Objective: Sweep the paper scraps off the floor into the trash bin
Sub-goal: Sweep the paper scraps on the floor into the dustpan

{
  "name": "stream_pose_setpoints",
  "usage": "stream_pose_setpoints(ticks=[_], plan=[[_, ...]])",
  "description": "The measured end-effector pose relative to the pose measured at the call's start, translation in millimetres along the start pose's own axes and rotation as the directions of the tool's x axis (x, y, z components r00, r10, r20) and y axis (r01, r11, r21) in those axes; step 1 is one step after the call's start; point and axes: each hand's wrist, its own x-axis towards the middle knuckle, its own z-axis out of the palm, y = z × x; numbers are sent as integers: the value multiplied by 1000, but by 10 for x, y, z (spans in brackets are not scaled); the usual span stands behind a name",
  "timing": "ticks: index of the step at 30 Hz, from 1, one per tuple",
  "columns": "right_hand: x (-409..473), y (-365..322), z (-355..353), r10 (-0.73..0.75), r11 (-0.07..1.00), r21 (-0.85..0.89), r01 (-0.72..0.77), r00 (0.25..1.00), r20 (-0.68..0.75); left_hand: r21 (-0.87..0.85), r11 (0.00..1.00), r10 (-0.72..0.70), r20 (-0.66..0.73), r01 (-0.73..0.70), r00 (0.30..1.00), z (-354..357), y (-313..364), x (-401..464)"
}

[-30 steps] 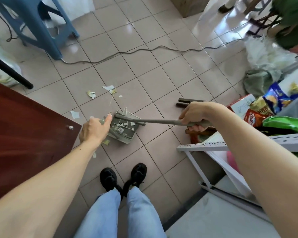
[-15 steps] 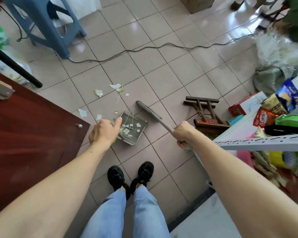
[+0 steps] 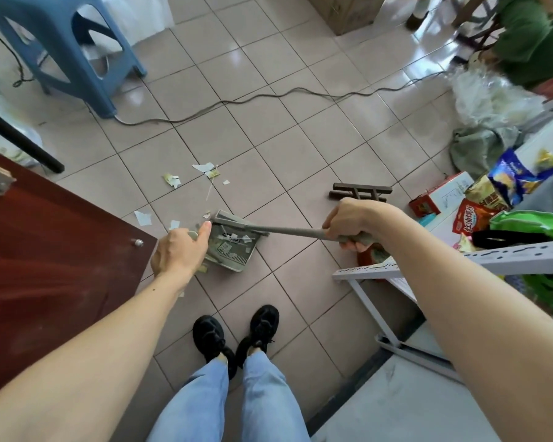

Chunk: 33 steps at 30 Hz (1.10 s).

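A grey dustpan point(image 3: 233, 250) rests on the tiled floor in front of my feet, with several white paper scraps inside it. My left hand point(image 3: 179, 250) is closed around the dustpan's handle at its left side. My right hand point(image 3: 351, 226) grips the grey handle of a small broom point(image 3: 288, 231), whose head point(image 3: 230, 221) lies across the far edge of the pan. More paper scraps point(image 3: 205, 169) lie loose on the tiles beyond the pan, and some point(image 3: 142, 217) sit to its left. No trash bin is visible.
A dark red wooden door point(image 3: 45, 256) stands at my left. A blue plastic stool point(image 3: 61, 43) and a grey cable point(image 3: 268, 97) lie farther back. A small wooden stool point(image 3: 361, 191), a white rack point(image 3: 396, 269) with snack bags and a seated person in green are at the right.
The broom head has swung from the tiles right of the pan to the pan's far edge. My right hand rose and moved right. My left hand stayed on the dustpan.
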Motion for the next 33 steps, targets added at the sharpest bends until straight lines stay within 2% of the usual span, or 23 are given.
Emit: stream_pose_setpoints(ticks=[8, 12, 17, 25, 33], plan=[[26, -373, -10, -20, 992, 119, 36, 991, -130, -40, 998, -57, -32, 56, 998, -250, -74, 84], [184, -690, 64, -55, 990, 119, 81, 977, -207, -79, 991, -116, -60, 111, 991, -331, -145, 117], [502, -1079, 31, -141, 989, 4, 146, 959, -247, -141, 969, -216, -84, 203, 973, -353, -175, 140], [971, -1524, -234, -219, 967, -186, 173, 938, -269, -227, 904, -400, -146, 363, 905, -197, -159, -5], [1065, -1565, -181, -259, 920, -341, 194, 953, -155, -256, 844, -516, -155, 470, 842, -29, -259, -171]])
